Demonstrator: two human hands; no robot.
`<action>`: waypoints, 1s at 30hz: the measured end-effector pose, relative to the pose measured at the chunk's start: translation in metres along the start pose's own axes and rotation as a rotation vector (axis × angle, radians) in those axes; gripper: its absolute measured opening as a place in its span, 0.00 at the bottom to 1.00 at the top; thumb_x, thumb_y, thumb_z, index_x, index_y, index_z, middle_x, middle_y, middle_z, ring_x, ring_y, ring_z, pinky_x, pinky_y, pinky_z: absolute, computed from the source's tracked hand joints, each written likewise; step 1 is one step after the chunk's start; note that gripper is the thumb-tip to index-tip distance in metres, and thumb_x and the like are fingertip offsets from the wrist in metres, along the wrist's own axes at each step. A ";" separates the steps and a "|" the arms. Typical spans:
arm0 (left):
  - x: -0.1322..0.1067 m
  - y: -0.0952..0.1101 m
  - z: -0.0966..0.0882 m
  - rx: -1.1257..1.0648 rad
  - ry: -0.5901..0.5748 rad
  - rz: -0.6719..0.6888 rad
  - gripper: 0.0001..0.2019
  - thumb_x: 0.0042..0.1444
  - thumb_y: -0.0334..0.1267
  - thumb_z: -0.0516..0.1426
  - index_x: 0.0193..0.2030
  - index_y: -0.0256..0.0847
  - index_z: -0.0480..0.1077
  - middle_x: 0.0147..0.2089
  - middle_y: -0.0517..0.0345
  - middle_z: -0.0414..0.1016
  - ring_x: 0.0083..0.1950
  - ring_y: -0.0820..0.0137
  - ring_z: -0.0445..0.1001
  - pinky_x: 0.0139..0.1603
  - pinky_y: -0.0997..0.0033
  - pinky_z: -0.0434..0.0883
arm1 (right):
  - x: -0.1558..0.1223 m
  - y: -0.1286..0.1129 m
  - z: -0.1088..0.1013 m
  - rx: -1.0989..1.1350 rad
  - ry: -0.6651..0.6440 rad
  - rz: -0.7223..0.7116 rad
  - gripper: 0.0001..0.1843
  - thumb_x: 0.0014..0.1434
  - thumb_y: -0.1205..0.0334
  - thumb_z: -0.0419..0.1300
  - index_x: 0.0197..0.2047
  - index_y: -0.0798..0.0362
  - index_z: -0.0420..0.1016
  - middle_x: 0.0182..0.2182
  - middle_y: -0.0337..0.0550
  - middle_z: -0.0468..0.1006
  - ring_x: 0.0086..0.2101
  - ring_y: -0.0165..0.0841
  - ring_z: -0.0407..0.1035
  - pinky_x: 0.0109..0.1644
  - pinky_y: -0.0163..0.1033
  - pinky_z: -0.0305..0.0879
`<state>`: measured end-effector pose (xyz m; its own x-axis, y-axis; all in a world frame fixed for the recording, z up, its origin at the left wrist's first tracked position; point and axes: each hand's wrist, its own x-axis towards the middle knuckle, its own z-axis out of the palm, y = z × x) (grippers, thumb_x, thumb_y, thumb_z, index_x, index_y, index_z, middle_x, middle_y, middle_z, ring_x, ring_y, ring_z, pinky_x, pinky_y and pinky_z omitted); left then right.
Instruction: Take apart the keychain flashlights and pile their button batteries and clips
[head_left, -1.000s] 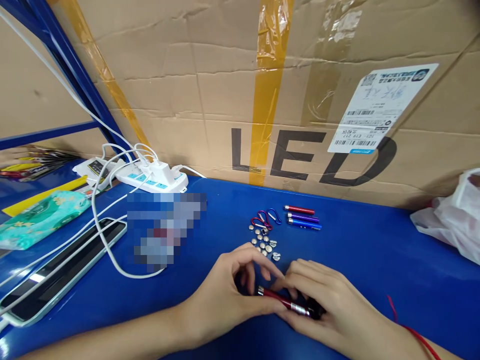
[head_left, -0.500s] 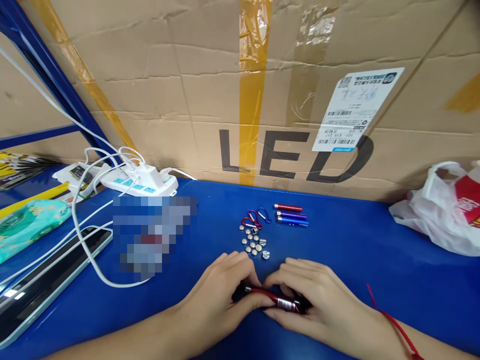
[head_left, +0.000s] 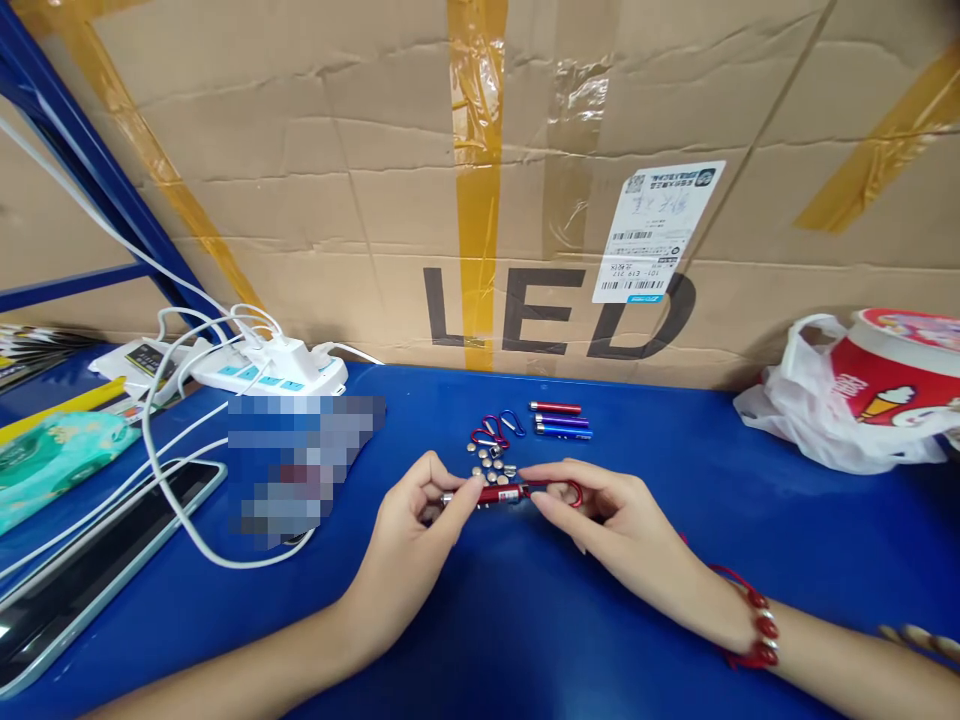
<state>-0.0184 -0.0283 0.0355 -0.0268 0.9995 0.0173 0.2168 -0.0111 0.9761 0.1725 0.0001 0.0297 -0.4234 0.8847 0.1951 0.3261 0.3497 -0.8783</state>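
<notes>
My left hand (head_left: pixel 424 515) pinches the silver-ended left part of a small red penlight (head_left: pixel 499 494) between thumb and fingers, holding it level above the blue table (head_left: pixel 480 620). At its other end, my right hand (head_left: pixel 615 510) is closed on a red carabiner (head_left: pixel 577 493), whose loop shows beside the fingers. Whether the carabiner is joined to the penlight is hard to see. Right behind the penlight lie several silver button cells (head_left: pixel 486 463), with red carabiners (head_left: pixel 489 432) and a blue carabiner (head_left: pixel 513 422) beyond. Red, purple and blue penlights (head_left: pixel 562 432) lie side by side behind my right hand.
A large cardboard box (head_left: pixel 337 200) walls off the back. To the left are a white power strip (head_left: pixel 300 370) with looping cables, a phone (head_left: pixel 112 560) and a green packet (head_left: pixel 67 450). A red tub (head_left: pixel 892 370) in a plastic bag stands at right.
Both hands have lifted forward, nearer the button cells, with the red penlight. A red carabiner now shows at my right fingers. The view has turned slightly to the right.
</notes>
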 end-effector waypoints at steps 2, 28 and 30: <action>0.001 0.000 0.001 -0.049 0.027 -0.023 0.17 0.55 0.47 0.54 0.26 0.39 0.52 0.18 0.70 0.55 0.19 0.82 0.51 0.20 0.81 0.51 | 0.000 0.000 0.001 0.038 0.006 0.000 0.18 0.62 0.53 0.55 0.50 0.55 0.73 0.26 0.39 0.70 0.21 0.23 0.60 0.23 0.29 0.59; -0.007 0.001 0.001 -0.061 -0.219 0.107 0.06 0.55 0.38 0.57 0.37 0.38 0.66 0.31 0.61 0.73 0.30 0.75 0.70 0.32 0.77 0.63 | -0.005 -0.005 0.001 0.078 -0.191 -0.002 0.20 0.64 0.53 0.52 0.52 0.56 0.72 0.31 0.43 0.73 0.21 0.23 0.60 0.23 0.30 0.59; -0.007 -0.002 0.001 -0.066 -0.204 0.089 0.06 0.54 0.37 0.58 0.35 0.38 0.65 0.32 0.60 0.73 0.31 0.75 0.70 0.33 0.76 0.64 | -0.005 -0.004 0.000 0.048 -0.211 0.009 0.19 0.63 0.53 0.53 0.49 0.55 0.74 0.30 0.43 0.74 0.21 0.23 0.60 0.23 0.30 0.58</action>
<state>-0.0175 -0.0353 0.0337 0.1890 0.9797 0.0665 0.1452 -0.0948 0.9849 0.1731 -0.0061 0.0324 -0.5902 0.8016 0.0954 0.2920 0.3222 -0.9005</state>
